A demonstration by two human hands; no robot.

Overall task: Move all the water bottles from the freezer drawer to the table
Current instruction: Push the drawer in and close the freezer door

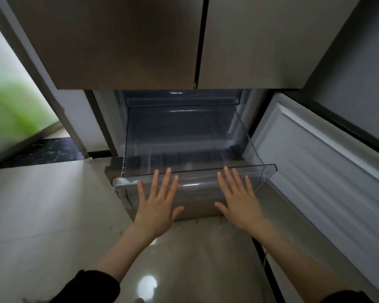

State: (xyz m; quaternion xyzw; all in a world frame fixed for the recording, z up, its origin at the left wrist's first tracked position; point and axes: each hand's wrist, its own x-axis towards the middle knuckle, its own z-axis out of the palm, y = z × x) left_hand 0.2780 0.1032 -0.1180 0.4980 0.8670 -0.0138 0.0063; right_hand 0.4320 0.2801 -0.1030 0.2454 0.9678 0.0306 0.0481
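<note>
The clear plastic freezer drawer is pulled out below the fridge's upper doors, and I see no water bottle inside it. My left hand lies flat with straight, spread fingers against the drawer's front panel on the left. My right hand lies the same way on the right side of the front. Neither hand holds anything. The table is out of view.
The freezer door stands swung open on the right, its white ribbed inner lining facing me. Two brown upper fridge doors hang overhead. Glossy beige floor tiles spread to the left and below. A frosted window is at far left.
</note>
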